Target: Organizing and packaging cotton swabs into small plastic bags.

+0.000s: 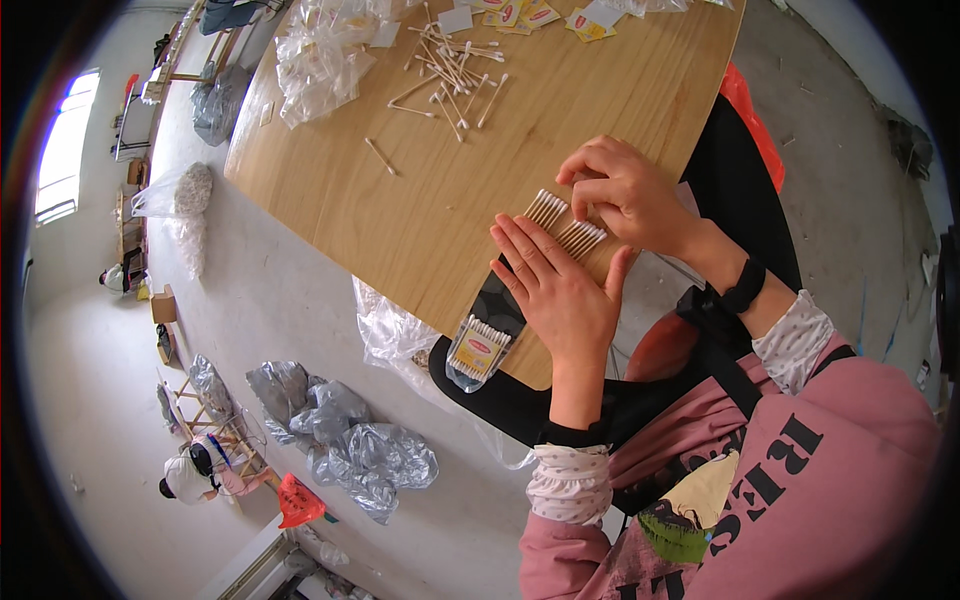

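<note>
Two neat rows of cotton swabs lie side by side near the table's front edge, white tips lined up. My left hand rests flat over their lower ends, fingers straight and thumb spread. Just beyond the tips, my right hand has its fingers curled in toward the thumb; whether something small is pinched there is hidden. Left of my left hand, at the table edge, sits a clear pack of cotton swabs with a yellow and white card. A single loose cotton swab lies farther off on the wooden table.
A loose pile of cotton swabs lies at the far side, near clear plastic bags and small printed cards. Grey plastic bags lie on the floor at left. Farther left, a person bends near a red bag.
</note>
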A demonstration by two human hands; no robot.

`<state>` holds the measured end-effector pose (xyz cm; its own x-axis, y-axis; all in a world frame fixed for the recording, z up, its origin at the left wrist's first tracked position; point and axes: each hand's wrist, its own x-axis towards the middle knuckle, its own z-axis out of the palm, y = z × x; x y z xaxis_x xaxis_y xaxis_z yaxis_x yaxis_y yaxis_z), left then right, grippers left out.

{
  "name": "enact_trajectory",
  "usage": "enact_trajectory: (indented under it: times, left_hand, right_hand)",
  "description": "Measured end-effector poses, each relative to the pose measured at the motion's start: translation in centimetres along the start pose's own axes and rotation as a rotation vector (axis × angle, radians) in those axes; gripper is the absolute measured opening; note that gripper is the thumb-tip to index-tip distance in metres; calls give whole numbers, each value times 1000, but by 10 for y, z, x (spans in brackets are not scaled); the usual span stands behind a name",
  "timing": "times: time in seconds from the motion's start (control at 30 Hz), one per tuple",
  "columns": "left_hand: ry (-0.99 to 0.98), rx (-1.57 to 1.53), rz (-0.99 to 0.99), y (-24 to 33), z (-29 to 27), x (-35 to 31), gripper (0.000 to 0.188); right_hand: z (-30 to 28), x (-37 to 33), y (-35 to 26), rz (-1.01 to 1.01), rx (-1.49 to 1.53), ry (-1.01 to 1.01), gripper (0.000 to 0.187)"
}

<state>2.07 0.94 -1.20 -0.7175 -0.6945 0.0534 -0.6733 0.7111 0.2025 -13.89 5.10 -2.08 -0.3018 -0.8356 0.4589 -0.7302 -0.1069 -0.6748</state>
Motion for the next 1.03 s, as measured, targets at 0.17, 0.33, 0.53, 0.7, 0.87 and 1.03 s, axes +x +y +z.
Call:
enact_trajectory:
  times: [0.17, 0.33, 0.53, 0.7, 0.87, 1.03]
  left_hand:
    - [4, -8, -5, -1, -1, 0, 115]
    - [6, -9, -3, -1, -1, 0, 116]
    - [8, -6, -9, 0, -1, 0, 116]
    - [12, -9, -8, 0, -1, 1, 115]
    - [9, -14, -12, 0, -2, 0, 114]
    - [10, -25, -10, -1, -2, 0, 114]
  right_hand:
    - [3, 1, 0, 35, 29, 31, 14]
    - [4, 1, 0, 62, 34, 42, 16]
    - [2, 2, -2, 54, 5, 13, 17]
    - [2, 2, -3, 59, -9, 10, 17]
    - [5, 2, -2, 66, -10, 15, 17]
    - [5, 4, -4, 32, -77, 29, 8]
